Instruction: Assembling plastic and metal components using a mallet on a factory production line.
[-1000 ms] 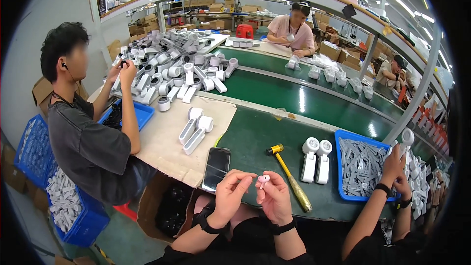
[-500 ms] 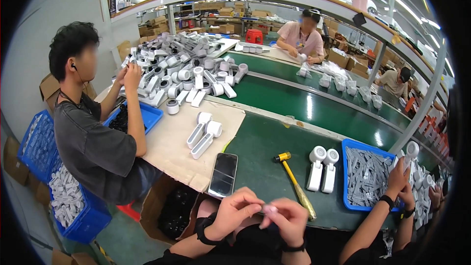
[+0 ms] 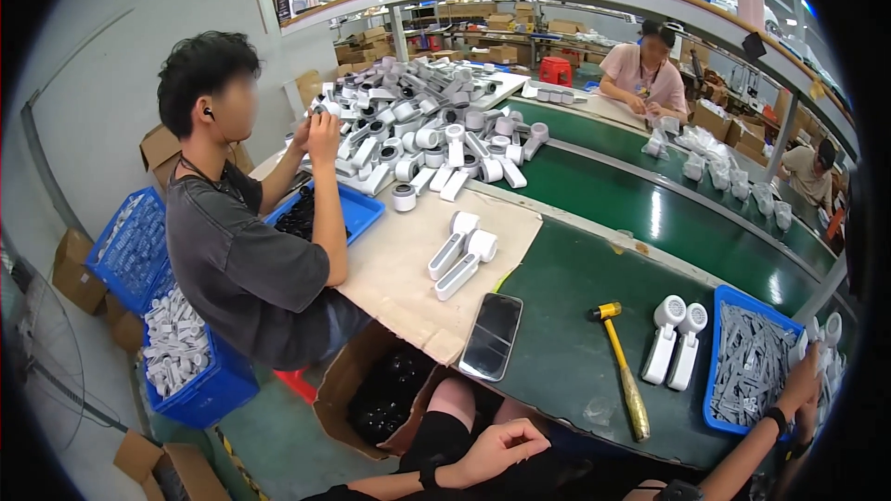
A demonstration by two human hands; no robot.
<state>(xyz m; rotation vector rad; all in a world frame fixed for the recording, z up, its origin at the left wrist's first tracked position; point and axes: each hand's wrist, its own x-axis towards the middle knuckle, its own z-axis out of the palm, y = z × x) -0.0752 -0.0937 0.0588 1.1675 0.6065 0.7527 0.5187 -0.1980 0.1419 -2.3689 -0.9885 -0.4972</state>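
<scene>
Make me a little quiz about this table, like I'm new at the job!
1. Pick one: what lies just right of the dark phone on the green table?
A. a hammer with a yellow head
B. a pair of scissors
C. a cup
2. True or false: the blue tray at the right holds grey pieces.
3. Count: how many white parts lie between the hammer and the blue tray?

Key: 1 A. 2 true. 3 two.
</scene>
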